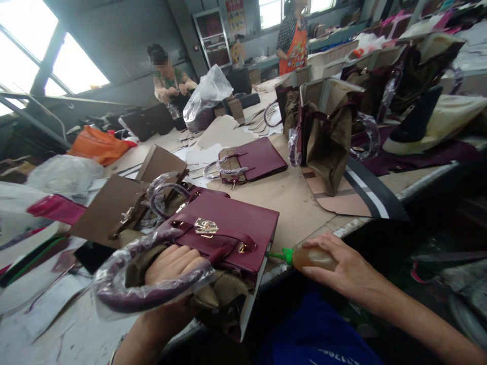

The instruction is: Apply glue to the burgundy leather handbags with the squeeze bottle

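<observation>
A maroon handbag [232, 230] with a gold clasp lies on its side at the near edge of the worktable [297, 203]. Its handle [125, 294] is wrapped in clear plastic. My left hand [173, 266] grips the bag's open top, fingers curled over the rim and the brown paper stuffing inside. My right hand [342, 268] is closed around a small squeeze bottle [310, 257] of amber liquid. The bottle's green nozzle [279, 255] points at the bag's lower side edge and almost touches it.
A second maroon bag [253, 161] lies flat mid-table. Upright bags with paper stuffing [327, 126] stand to the right. Brown bag pieces [114, 208], cardboard patterns and plastic bags crowd the left. Two people work at the far end of the table.
</observation>
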`<action>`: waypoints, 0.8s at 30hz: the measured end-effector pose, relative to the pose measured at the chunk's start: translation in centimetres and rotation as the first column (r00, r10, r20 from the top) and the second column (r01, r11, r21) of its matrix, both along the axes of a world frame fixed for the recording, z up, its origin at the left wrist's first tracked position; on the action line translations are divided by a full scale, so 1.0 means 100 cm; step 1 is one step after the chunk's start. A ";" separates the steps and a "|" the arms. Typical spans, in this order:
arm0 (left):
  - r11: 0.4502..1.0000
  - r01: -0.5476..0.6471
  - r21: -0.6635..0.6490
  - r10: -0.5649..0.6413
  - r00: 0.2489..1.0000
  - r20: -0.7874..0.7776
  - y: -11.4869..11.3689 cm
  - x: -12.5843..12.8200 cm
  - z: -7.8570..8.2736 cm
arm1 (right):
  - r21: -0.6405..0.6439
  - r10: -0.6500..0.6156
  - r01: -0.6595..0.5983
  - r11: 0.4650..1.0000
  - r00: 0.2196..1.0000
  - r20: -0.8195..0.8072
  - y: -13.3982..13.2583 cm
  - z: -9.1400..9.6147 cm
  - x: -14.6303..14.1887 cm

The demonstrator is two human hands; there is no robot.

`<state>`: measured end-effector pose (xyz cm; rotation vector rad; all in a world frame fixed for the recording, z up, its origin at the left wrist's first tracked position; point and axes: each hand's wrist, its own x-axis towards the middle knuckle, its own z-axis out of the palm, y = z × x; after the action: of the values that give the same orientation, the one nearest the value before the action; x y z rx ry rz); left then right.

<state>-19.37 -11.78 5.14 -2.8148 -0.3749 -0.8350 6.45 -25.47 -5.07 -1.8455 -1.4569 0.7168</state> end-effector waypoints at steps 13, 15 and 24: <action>0.999 -0.033 -0.015 0.033 0.999 0.012 -0.006 -0.006 -0.005 | -0.016 -0.044 0.042 0.999 0.992 -0.117 -0.014 -0.011 -0.009; 0.999 -0.030 -0.021 0.030 0.999 0.012 -0.006 -0.006 -0.006 | -0.032 -0.023 0.018 0.999 0.988 -0.151 -0.015 -0.010 -0.009; 0.998 -0.051 -0.028 0.052 0.998 0.022 -0.007 -0.009 -0.008 | 0.013 -0.088 0.089 0.996 0.994 -0.061 -0.012 -0.018 -0.009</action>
<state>-20.23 -12.45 4.32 -2.8100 -0.4633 -0.8575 5.52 -26.63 -6.83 -1.8486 -1.3299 0.7094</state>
